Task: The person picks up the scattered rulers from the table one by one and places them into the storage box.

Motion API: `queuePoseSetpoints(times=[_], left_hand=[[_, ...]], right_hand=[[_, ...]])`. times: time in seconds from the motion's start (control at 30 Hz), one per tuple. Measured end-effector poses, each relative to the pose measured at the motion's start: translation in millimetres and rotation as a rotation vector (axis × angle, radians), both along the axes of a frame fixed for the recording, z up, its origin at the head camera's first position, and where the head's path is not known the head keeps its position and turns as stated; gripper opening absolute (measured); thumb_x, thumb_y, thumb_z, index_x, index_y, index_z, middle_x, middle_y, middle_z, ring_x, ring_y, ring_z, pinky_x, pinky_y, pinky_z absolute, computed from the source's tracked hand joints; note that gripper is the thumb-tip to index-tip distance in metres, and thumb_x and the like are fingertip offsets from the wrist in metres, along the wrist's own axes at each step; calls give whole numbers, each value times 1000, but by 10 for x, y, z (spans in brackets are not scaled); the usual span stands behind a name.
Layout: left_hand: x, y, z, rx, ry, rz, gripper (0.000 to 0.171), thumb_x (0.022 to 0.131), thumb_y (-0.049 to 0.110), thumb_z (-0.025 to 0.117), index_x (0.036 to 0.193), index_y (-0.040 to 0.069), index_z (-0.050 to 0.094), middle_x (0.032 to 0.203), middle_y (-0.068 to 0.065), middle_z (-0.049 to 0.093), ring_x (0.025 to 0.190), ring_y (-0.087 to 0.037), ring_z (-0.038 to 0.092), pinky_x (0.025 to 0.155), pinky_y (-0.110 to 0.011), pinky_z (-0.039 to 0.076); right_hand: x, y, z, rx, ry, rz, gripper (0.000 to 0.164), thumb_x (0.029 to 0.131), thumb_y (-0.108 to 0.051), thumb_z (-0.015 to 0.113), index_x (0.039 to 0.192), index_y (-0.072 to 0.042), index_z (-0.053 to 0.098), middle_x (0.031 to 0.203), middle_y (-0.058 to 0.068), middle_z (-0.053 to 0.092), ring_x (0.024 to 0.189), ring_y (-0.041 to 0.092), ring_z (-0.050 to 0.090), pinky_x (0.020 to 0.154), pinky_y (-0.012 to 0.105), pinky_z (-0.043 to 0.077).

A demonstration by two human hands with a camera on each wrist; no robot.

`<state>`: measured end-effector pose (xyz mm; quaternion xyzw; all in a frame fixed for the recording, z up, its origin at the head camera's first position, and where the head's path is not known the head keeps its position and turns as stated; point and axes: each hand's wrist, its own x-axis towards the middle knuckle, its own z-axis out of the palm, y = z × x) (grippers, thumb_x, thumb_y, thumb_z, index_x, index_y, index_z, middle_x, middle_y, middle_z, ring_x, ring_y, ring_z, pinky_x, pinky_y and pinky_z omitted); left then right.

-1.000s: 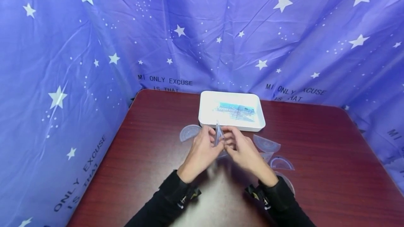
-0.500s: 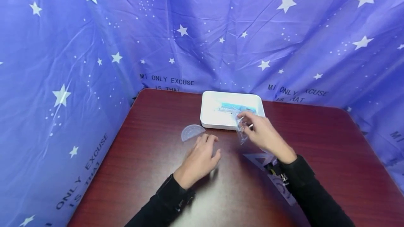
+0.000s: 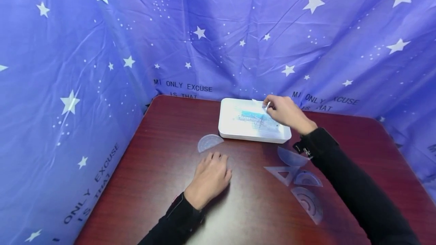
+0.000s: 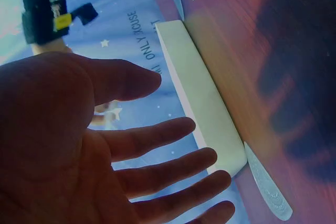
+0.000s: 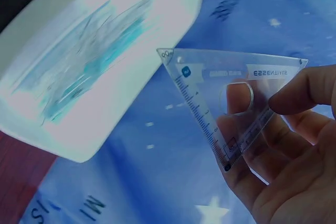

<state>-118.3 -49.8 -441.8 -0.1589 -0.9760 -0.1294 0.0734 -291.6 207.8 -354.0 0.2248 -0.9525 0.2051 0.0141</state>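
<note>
Over the back right of the white tray [image 3: 238, 137], my right hand [image 3: 284, 110] pinches a clear set square [image 5: 202, 85] between thumb and fingers. In the right wrist view its scale and round cut-out show, with one corner pointing towards the tray's rim. Inside the tray lie flat, clear pieces with blue print [image 3: 253, 118]. My left hand [image 3: 209, 179] is low over the table with relaxed, spread fingers and holds nothing. Just beyond its fingertips lies a clear protractor [image 3: 209, 143], near the tray's front left corner.
Right of centre on the dark red table [image 3: 160, 139] lie a protractor [image 3: 291, 157], a set square [image 3: 291, 173], a smaller protractor [image 3: 308, 179] and a larger protractor [image 3: 310, 201]. The right sleeve passes close beside them. A blue star-printed curtain [image 3: 218, 41] hangs behind the tray.
Both hands were together at a set square in front of the tray. My right hand has carried it right and back over the tray. My left hand has drawn back towards the front left.
</note>
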Motion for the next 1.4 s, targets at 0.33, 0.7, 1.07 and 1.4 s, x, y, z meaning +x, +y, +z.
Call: queuePoseSetpoints(times=[0.33,0.7,1.07,1.4], left_hand=[[29,-61,7,30,-53,36,32,102,31,70,121,5,74,115,-14,73,108,-31,69,91,-50,60],[31,-89,-20,57,-87,51,31,102,31,69,117,5,75,118,-15,73,110,-31,68,94,-51,60],[26,-98,-11,74,-107,58,32,103,31,69,119,4,75,120,-14,72,112,-32,67,96,-52,59],[-12,-129,-53,68,-134,64,32,103,28,68,119,1,74,122,-18,71,115,-34,67,98,-54,58]], right_hand=[[-675,3,-337,87,-61,31,20,103,-8,57,106,3,74,107,24,76,98,38,71,95,58,57],[-967,65,-734,238,-196,116,16,98,-2,64,106,3,76,114,24,77,115,46,71,102,60,57],[-1102,88,-827,277,-182,146,36,87,13,57,114,4,79,113,24,79,113,45,72,104,58,57],[-1070,103,-873,259,-179,114,31,93,8,58,113,-1,80,121,23,77,125,50,66,109,61,52]])
